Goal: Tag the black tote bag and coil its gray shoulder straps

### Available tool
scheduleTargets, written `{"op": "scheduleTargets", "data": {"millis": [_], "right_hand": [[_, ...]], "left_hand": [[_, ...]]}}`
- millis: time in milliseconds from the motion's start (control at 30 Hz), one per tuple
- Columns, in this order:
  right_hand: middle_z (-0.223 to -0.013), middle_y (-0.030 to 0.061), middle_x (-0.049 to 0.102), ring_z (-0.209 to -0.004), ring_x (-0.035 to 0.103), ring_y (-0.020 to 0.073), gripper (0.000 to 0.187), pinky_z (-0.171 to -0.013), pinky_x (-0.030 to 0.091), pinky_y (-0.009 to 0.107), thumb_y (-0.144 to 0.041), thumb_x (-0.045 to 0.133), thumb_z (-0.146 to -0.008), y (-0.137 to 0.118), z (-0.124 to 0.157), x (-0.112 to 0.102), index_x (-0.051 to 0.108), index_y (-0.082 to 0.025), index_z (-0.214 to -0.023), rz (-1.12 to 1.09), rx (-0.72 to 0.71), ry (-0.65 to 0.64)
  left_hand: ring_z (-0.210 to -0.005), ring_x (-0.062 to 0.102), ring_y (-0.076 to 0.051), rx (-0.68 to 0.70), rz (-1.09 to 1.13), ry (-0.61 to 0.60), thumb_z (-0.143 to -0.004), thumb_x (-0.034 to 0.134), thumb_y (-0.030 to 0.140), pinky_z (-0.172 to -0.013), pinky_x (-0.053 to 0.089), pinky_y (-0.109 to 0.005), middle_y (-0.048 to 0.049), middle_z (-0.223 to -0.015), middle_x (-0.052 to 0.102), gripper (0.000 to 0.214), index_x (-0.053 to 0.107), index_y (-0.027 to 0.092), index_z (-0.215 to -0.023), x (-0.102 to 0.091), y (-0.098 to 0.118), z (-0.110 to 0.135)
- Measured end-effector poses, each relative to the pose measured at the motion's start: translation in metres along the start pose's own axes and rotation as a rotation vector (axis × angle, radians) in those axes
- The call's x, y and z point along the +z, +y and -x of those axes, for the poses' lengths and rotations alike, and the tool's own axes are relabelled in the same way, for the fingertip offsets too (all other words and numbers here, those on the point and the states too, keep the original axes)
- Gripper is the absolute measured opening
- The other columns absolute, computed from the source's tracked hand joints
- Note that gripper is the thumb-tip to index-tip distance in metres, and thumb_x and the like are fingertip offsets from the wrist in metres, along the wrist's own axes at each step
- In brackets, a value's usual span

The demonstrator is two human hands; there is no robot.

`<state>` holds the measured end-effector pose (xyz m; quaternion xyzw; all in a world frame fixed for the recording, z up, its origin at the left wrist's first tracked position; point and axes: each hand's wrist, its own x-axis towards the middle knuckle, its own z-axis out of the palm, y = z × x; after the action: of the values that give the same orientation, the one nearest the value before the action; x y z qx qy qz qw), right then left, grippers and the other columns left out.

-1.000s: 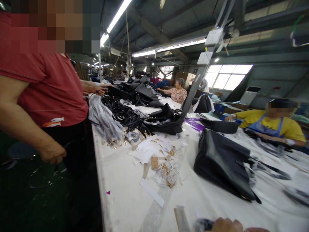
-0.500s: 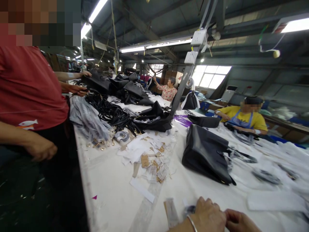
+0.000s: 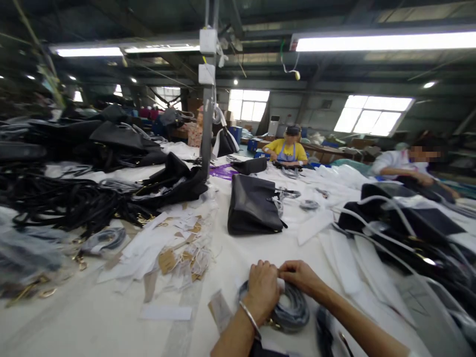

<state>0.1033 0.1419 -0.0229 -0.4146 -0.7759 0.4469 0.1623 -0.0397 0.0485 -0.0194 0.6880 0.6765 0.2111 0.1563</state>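
A dark strap in clear plastic, wound into a coil (image 3: 295, 317), lies on the white table close in front of me. My left hand (image 3: 263, 285), with a bracelet on its wrist, is wrapped over the coil's left side. A small white band (image 3: 281, 285) crosses the coil between my hands. The fingers of my right hand (image 3: 302, 277) are pinched together at the band's upper end; their tips are partly hidden. Below the coil, a gold-coloured metal part shows. A tag in clear plastic (image 3: 220, 310) lies left of my left wrist.
A black handbag (image 3: 253, 206) stands beyond my hands. Tags and paper (image 3: 186, 258), black straps (image 3: 74, 193) and bags spread leftward. More black bags (image 3: 401, 218) and white strips (image 3: 342, 263) are on the right. A post (image 3: 207, 134) rises mid-table. Co-workers sit across it.
My view has swung right, so the red-shirted person at left is gone and a person at far right appears. My hands and the coil now show more fully.
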Motion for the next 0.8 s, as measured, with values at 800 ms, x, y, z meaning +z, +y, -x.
{"op": "scheduleTargets", "data": {"millis": [800], "right_hand": [[-0.090, 0.0099, 0.072, -0.082, 0.066, 0.0214, 0.022, -0.070, 0.047, 0.028, -0.006, 0.051, -0.086, -0.028, 0.041, 0.023, 0.067, -0.014, -0.099, 0.940, -0.302, 0.122]], "left_hand": [[-0.101, 0.059, -0.017, 0.050, 0.093, -0.045, -0.082, 0.052, 0.019, -0.087, 0.039, -0.026, -0.0009, -0.107, 0.066, 0.024, 0.053, 0.025, -0.105, -0.008, -0.008, -0.005]]}}
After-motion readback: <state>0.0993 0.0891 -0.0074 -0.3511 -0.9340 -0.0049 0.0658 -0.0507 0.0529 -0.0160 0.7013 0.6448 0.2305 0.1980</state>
